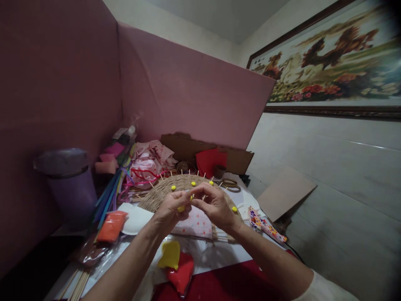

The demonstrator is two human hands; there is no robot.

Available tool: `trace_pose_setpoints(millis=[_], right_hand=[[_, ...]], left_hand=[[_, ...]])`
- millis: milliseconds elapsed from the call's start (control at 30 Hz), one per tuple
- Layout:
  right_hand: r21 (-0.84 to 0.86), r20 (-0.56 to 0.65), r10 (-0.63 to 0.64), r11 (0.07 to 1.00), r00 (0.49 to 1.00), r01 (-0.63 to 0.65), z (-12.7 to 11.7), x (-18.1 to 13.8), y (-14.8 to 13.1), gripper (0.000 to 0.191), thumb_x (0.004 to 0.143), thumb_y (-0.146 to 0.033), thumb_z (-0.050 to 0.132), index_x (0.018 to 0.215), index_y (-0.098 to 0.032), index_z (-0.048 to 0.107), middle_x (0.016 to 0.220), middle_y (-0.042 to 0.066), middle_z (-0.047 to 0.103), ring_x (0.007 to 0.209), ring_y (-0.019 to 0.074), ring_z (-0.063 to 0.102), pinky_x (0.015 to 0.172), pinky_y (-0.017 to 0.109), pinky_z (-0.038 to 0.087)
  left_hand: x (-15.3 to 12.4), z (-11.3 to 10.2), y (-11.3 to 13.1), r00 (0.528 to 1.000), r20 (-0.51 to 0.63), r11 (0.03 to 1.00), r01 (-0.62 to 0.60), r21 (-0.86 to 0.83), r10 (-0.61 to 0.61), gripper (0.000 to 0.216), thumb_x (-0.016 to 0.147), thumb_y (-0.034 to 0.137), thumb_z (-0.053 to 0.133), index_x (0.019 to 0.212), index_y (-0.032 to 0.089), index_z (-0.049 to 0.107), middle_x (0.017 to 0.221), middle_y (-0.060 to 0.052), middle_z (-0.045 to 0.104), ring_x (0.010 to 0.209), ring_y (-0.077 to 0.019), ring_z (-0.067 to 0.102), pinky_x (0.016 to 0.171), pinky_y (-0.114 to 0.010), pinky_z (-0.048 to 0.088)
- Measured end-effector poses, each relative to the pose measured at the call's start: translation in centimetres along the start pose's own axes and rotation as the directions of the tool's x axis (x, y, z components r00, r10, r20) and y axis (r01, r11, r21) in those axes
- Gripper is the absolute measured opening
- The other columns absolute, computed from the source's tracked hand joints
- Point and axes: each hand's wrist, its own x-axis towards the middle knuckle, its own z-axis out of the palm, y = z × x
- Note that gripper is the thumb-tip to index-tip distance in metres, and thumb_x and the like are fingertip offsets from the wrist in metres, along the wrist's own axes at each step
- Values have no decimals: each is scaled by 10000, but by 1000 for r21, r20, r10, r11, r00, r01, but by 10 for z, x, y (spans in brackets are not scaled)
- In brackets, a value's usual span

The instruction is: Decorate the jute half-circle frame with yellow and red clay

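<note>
My left hand [175,205] is closed, with a lump of yellow modelling clay [181,208] showing at its fingers. My right hand [214,202] meets it fingertip to fingertip, thumb and forefinger pinched at a small yellow clay bit [191,197]. Both hands are over a half-round woven twine piece [153,196] with short sticks poking out along its curved edge. Yellow clay dots, one of them a disc [193,184], sit along the weave. Below the hands lies white cloth with pink dots [197,223], partly covered by them.
Bags of yellow clay [169,254] and red clay [181,274] lie at the near edge. Orange clay [112,226] and a white paper plate [136,218] are at left, near a purple bin [72,192]. Scissors [231,185] and a small brown pot [219,170] stand behind. Pink panels enclose the back.
</note>
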Motion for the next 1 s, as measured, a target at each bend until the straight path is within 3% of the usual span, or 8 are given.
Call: trace_pose_setpoints(millis=[200, 300, 333, 400, 500, 600, 667, 1000], right_hand=[[51, -9, -6, 999, 1000, 7, 5, 8, 8, 57, 791, -256, 627, 754, -212, 622, 750, 4, 558, 722, 147, 516, 641, 276, 415], [125, -6, 116, 986, 993, -114, 9, 22, 21, 92, 799, -293, 594, 795, -200, 597, 748, 8, 590, 684, 142, 541, 591, 259, 436], [138, 4, 150, 979, 989, -149, 10, 29, 27, 90, 795, -284, 586, 803, -194, 587, 723, 3, 593, 647, 137, 546, 567, 253, 440], [30, -12, 139, 990, 990, -139, 13, 44, 41, 55, 771, -225, 582, 806, -182, 585, 734, 6, 618, 663, 137, 572, 600, 255, 454], [-282, -17, 69, 957, 997, -71, 19, 65, 62, 83, 756, -155, 569, 824, -178, 609, 763, 14, 644, 696, 138, 587, 650, 259, 447], [-363, 12, 55, 931, 998, -47, 24, 80, 76, 81, 716, -126, 597, 750, -190, 633, 731, 7, 645, 682, 143, 581, 636, 251, 426], [-406, 29, 45, 913, 999, -30, 28, 85, 82, 110, 691, -108, 609, 731, -203, 646, 740, 0, 647, 684, 143, 581, 622, 241, 413], [-526, 79, 41, 850, 996, 7, 36, 92, 82, 172, 726, -113, 568, 789, -231, 675, 855, -1, 665, 772, 148, 599, 658, 222, 416]], left_hand=[[2, -3, 1, 998, -61, 1000, 10, 4, -10, 434, 619, 533, 707, 691, 124, 580, 539, 27, 458, 452, -51, 371, 434, -176, 211], [5, -14, 12, 963, -204, 965, -127, 229, 175, 435, 635, 557, 674, 725, 134, 627, 540, 19, 495, 442, -67, 370, 447, -203, 240], [6, -20, 17, 924, -261, 910, -169, 379, 280, 399, 623, 521, 700, 693, 134, 636, 537, 12, 511, 453, -80, 392, 461, -215, 258], [7, -35, 25, 768, -345, 721, -209, 661, 539, 298, 654, 445, 698, 677, 151, 654, 613, -23, 586, 567, -137, 495, 548, -243, 326], [7, -58, 30, 623, -225, 334, -62, 940, 749, 157, 755, 325, 607, 706, 183, 654, 732, -52, 623, 709, -199, 547, 656, -283, 353], [7, -72, 27, 640, -114, 37, 132, 991, 760, 152, 806, 208, 502, 766, 182, 646, 824, -75, 614, 813, -227, 547, 707, -298, 365], [7, -75, 23, 664, -96, -80, 230, 970, 741, 189, 811, 153, 463, 799, 183, 649, 866, -74, 609, 849, -226, 538, 715, -294, 372], [5, -67, 19, 671, -151, -199, 415, 888, 726, 228, 818, 155, 464, 918, 209, 662, 916, -65, 607, 889, -230, 520, 732, -308, 381]])
